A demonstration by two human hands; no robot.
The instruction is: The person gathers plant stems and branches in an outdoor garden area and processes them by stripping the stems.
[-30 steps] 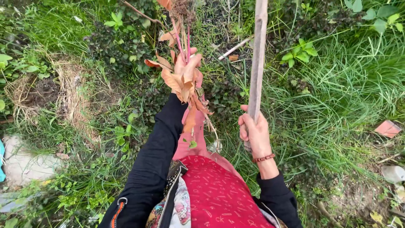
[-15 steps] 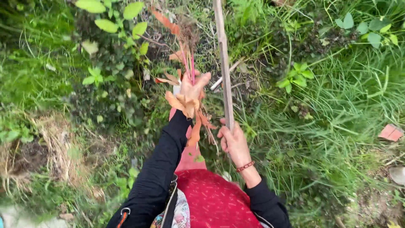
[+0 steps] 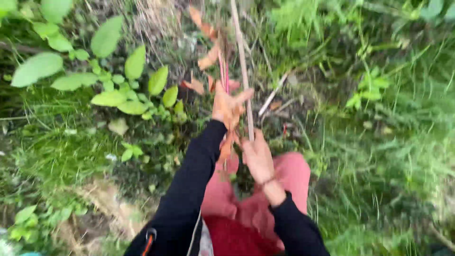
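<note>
My left hand [image 3: 226,105] grips a bunch of thin pink plant stems [image 3: 222,71] with dry orange-brown leaves [image 3: 207,60] hanging off them, held out in front of me. Just below it, my right hand [image 3: 257,156] is wrapped around a long pale wooden stick [image 3: 241,61] that rises to the top edge of the head view. Both arms wear black sleeves. A thin bracelet sits on my right wrist. The picture is blurred by motion.
Broad green leaves [image 3: 109,76] fill the upper left. Tall grass [image 3: 393,142] covers the right side. A patch of dry straw and bare soil [image 3: 102,208] lies at lower left. My pink trousers [image 3: 284,180] and red top show below the hands.
The view has swung and blurred. My hands have come closer together, the stick now stands right beside the stems, and a pink-clad leg has come forward under my right hand.
</note>
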